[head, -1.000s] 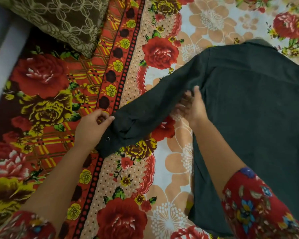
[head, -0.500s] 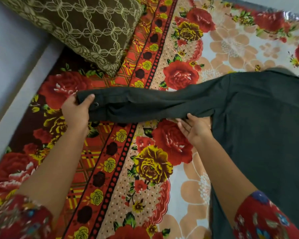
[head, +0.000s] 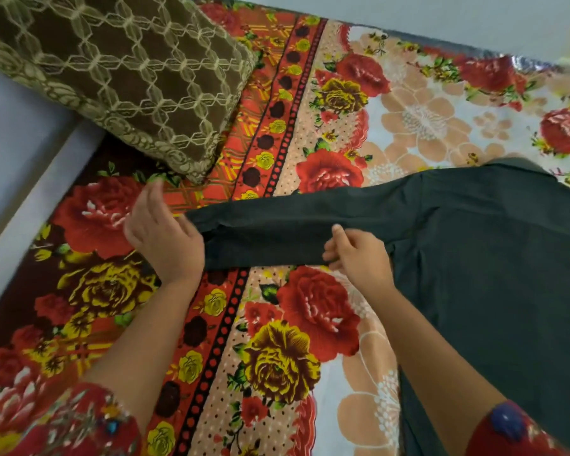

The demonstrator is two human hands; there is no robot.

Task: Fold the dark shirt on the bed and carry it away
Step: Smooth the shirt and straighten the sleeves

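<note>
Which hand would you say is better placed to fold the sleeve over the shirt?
Left, probably: the left hand sits at the cuff of the sleeve, while the right hand pinches it near the shoulder.

Shirt (head: 491, 274) body cut off by right and bottom edges. Sleeve (head: 277, 232) end hidden behind left hand (head: 163, 238); grip there unclear, fingers (head: 152, 199) blurred. Right hand (head: 359, 255) pinches sleeve's lower edge, fingertips tucked under cloth, unseen. Pillow (head: 112, 77) cut off by top and left edges. Person's floral cuffs (head: 56, 422) run off bottom edge.
</note>
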